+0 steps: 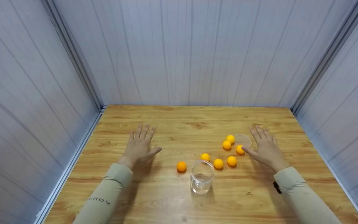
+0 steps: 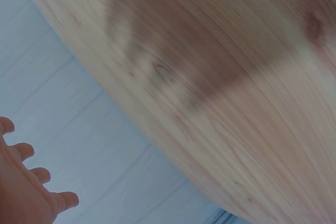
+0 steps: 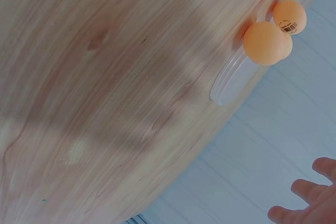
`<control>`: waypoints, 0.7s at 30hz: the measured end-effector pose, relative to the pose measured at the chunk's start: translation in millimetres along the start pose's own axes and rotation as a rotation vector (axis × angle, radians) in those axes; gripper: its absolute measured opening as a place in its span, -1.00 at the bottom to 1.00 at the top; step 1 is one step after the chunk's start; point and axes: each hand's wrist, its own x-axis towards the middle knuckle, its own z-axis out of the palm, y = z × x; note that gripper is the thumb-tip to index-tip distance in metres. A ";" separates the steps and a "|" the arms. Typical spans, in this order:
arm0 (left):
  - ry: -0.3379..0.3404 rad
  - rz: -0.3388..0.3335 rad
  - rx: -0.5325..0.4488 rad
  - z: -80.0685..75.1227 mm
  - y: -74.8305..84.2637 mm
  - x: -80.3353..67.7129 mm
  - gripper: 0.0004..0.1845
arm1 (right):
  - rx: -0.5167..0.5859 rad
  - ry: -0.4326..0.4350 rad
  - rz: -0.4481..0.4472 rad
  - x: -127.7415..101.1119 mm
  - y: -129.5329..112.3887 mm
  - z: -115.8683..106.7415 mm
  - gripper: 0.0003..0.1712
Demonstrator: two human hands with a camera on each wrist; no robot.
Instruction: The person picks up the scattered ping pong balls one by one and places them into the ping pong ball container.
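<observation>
In the head view my left hand (image 1: 138, 146) is held above the left part of the table, fingers spread, holding nothing. My right hand (image 1: 266, 149) hovers on the right with its fingers straight; the thumb overlaps an orange ping-pong ball (image 1: 239, 150) in this view. A clear, round lid (image 1: 243, 141) lies flat near that ball. Toward the front middle, a transparent cup (image 1: 201, 182) stands upright. Several more orange balls lie around it, one to its left (image 1: 181, 166) and others behind and right. The right wrist view shows balls (image 3: 262, 43) beside the lid (image 3: 233, 80).
The wood-patterned table (image 1: 179, 121) is bounded by a pale panel wall (image 1: 179, 53) at the back and by similar panels on both sides. Metal strips run along the corners. A dark band (image 1: 277, 187) sits at the right wrist.
</observation>
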 end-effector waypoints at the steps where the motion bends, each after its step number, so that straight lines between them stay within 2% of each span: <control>1: -0.003 0.003 -0.001 0.2 0.2 0.0 0.01 | 0.000 0.001 -0.003 0.1 -0.5 0.2 0.12; 9: 0.007 0.022 -0.013 4.4 2.6 1.1 0.00 | -0.002 0.004 -0.007 -0.3 -4.5 2.1 0.10; 15: -0.017 0.035 -0.038 6.8 4.4 1.9 -0.01 | 0.000 0.006 -0.006 -2.9 -6.1 4.2 0.09; 21: -0.032 0.055 -0.016 6.2 7.4 3.0 -0.01 | 0.004 0.029 -0.020 -4.9 -5.6 7.5 0.09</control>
